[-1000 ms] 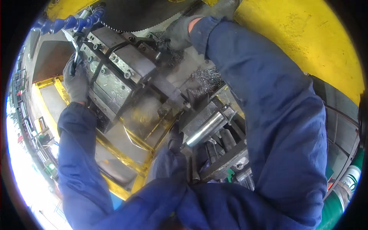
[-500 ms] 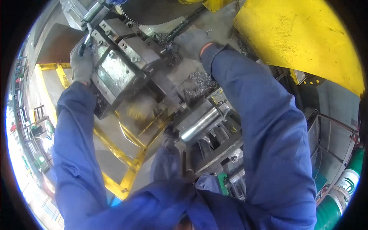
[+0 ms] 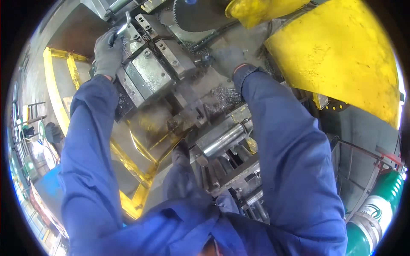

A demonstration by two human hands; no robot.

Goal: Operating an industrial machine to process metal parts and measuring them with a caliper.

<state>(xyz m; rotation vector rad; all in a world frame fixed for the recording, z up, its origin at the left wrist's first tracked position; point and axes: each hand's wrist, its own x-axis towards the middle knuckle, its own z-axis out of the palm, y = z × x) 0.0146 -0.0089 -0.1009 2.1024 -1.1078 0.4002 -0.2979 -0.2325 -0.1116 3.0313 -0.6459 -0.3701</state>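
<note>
My left hand, in a grey glove, is closed around the lower end of a bent metal handle beside the steel clamping vise. The handle's shiny curved upper part rises above my fingers. My right hand, also gloved, is closed beyond the vise, right of a short metal rod end. Its fingers are blurred, and I cannot make out what it grips. A toothed circular saw blade stands just past the vise. Metal chips lie below my right wrist.
Yellow guards cover the upper right. Steel rollers and bars lie nearer my body, between my forearms. A yellow frame stands at the lower left. A green and white cylinder is at the lower right.
The whole view has shifted, showing more of the saw blade. My left hand stays at the bent handle. My right hand stays near the rod end, now more blurred.
</note>
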